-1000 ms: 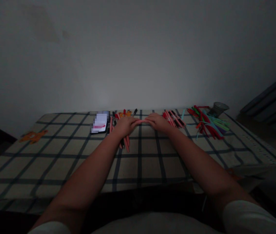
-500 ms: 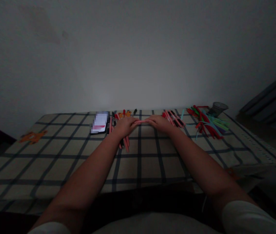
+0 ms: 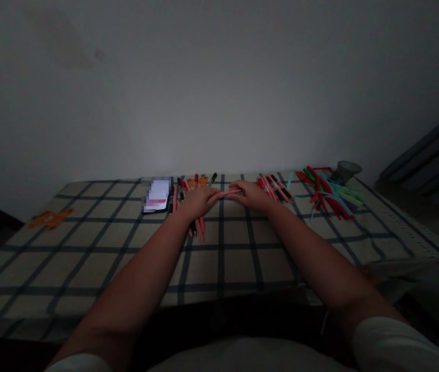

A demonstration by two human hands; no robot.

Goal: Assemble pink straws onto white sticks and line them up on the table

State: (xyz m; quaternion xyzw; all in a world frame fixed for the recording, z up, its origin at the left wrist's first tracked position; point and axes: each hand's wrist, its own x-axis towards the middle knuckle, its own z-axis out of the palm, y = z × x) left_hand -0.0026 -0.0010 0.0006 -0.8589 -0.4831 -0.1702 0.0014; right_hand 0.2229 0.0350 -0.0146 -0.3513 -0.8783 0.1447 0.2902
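A slim pink pen (image 3: 226,192) lies crosswise between my two hands, above the checked tablecloth. My left hand (image 3: 200,200) grips its left end with fingers and thumb together. At the other end, my right hand (image 3: 252,195) has its thumb and fingers loosely around the pen, with a small gap between them. Below and beside my left hand is a bundle of pink, red and black pens (image 3: 201,227), partly hidden by that hand. Another group of pink and black pens (image 3: 276,188) lies just beyond my right wrist.
A phone (image 3: 157,195) with a lit screen lies left of the pens. Colourful fuzzy strips (image 3: 331,199) are piled at the right, by a dark mesh cup (image 3: 345,173). The tablecloth (image 3: 126,248) reaches a wall (image 3: 219,103) at the back.
My right hand's fingers have loosened and lifted slightly, baring more of the pen's right end. My left hand keeps its grip in nearly the same spot.
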